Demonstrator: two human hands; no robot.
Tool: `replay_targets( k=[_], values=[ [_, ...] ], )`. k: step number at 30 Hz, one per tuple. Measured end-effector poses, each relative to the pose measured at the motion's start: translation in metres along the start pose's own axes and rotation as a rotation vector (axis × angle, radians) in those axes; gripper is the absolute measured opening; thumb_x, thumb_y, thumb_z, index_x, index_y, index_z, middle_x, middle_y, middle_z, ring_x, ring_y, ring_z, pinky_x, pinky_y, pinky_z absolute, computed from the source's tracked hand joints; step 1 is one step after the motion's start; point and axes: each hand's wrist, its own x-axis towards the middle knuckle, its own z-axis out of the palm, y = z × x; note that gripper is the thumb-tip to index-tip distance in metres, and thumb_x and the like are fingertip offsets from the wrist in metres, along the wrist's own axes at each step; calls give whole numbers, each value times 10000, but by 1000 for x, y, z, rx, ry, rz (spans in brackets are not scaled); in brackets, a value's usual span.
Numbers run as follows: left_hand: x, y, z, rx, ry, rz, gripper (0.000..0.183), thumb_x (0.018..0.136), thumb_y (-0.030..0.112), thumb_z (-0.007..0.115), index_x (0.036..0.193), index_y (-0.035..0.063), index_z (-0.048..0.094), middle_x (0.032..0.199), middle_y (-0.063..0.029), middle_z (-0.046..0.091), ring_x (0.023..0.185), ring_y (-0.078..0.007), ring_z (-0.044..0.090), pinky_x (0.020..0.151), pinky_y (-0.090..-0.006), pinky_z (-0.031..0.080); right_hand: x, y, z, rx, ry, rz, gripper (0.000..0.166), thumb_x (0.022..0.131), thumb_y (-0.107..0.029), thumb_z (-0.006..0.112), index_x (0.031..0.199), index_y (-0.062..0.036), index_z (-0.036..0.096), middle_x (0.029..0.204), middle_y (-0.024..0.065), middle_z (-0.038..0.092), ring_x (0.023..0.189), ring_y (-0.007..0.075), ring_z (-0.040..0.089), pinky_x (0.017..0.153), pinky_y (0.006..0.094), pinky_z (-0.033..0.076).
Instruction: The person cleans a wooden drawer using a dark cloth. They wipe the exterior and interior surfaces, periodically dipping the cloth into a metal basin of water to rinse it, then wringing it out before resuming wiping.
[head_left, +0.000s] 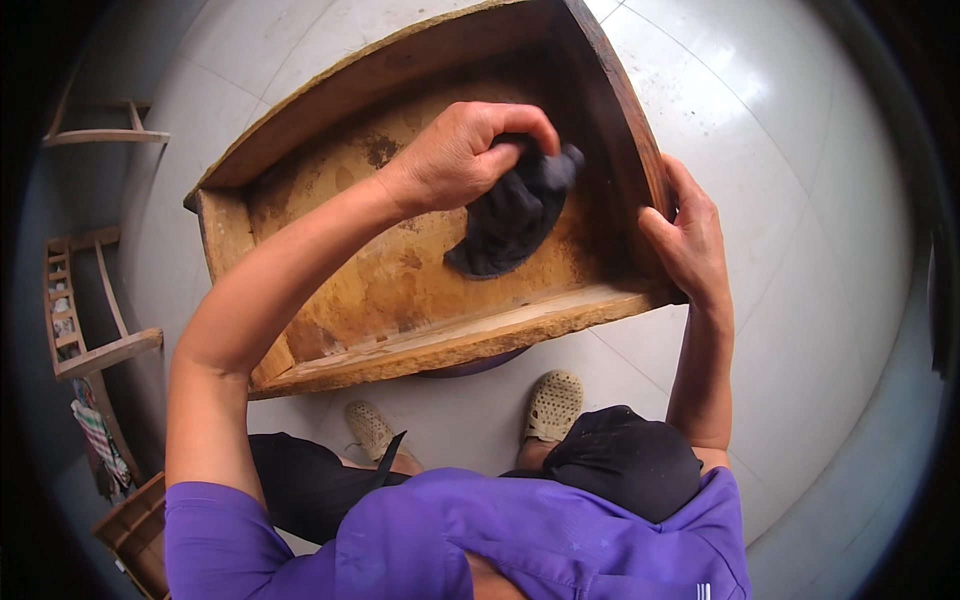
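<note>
A large wooden drawer or open box, with a stained bottom and worn, rough edges, lies tilted in front of me. My left hand reaches over it, closed on a dark cloth that hangs against the inside; part of the cloth is blurred. My right hand grips the darker end board at the right, its thumb on the rim and its fingers around the outside. A rounded dark purple thing shows partly beneath the near side; the rest of it is hidden.
Pale tiles cover the floor around the box. Along the left are wooden frames, a striped cloth and a smaller wooden compartmented box. My feet, in beige clogs, are just below the near side.
</note>
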Motion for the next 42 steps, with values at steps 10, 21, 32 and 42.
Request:
replay_targets(
  k=[10,21,32,42],
  values=[
    [-2,10,72,464,237,171,590,760,78,708,1288,68,445,1206,-168,520,1105,-323,555,904,-379,504,1,-2,1,50,-14,-8,524,721,-89,556,1238,-6,538,898,167,668,692,221,610,699,339,499],
    [-13,-20,105,667,-215,375,347,856,234,569,1194,157,577,1333,-60,500,1319,-401,347,949,-616,406,4,-5,3,-35,11,-26,517,708,-78,546,1217,12,531,874,210,649,708,289,622,713,368,497],
    [5,-17,115,862,-188,403,260,822,223,568,1070,245,645,1110,-31,532,1167,-354,469,740,-406,527,4,-13,-2,-92,-14,-15,536,712,-72,518,1244,-1,518,886,240,641,782,344,649,766,383,499],
    [22,-35,95,1018,-64,355,280,798,193,575,1014,348,663,968,-51,526,842,-254,551,515,-281,511,2,-11,0,-56,-18,25,566,714,-69,514,1279,-29,518,851,215,634,712,272,627,733,350,500]
  ],
)
